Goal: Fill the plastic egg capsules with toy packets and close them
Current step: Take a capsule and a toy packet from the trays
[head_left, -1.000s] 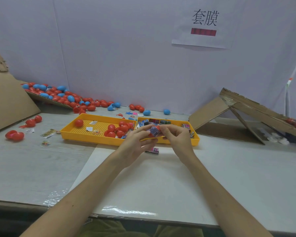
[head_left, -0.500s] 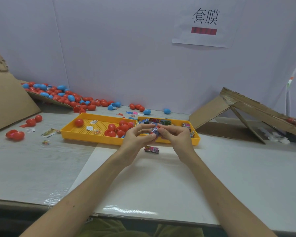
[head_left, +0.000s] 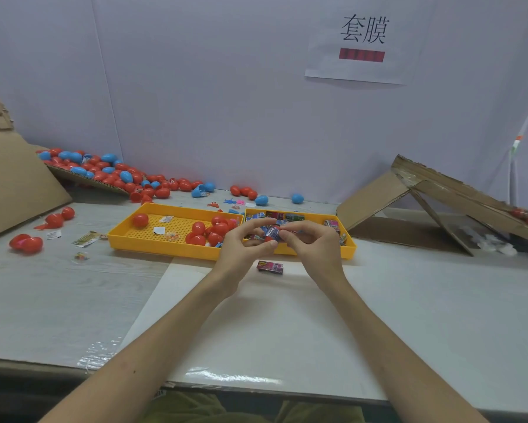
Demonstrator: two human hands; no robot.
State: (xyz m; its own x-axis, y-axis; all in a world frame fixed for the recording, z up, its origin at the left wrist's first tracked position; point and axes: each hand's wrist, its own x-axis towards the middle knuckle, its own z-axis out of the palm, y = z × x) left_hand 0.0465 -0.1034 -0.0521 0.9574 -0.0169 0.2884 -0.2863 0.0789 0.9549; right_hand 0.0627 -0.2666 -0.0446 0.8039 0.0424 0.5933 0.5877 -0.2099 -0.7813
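My left hand (head_left: 244,248) holds a red egg capsule half (head_left: 268,239) between thumb and fingers, just in front of the yellow tray. My right hand (head_left: 313,244) pinches a small blue toy packet (head_left: 272,232) and holds it against the capsule's opening. A second, pink packet (head_left: 270,266) lies on the white mat below both hands. The yellow tray (head_left: 165,247) has red capsules (head_left: 212,232) in its left compartment and several toy packets (head_left: 282,215) in the right one.
A heap of red and blue eggs (head_left: 110,172) lies at the back left against the wall. Loose red eggs (head_left: 26,243) and slips of paper lie at the left. Cardboard pieces stand at the far left (head_left: 9,184) and at the right (head_left: 424,203).
Both hands have stayed together in front of the tray; the packet has been worked further toward the red capsule half. The pink packet on the mat has come into full view.
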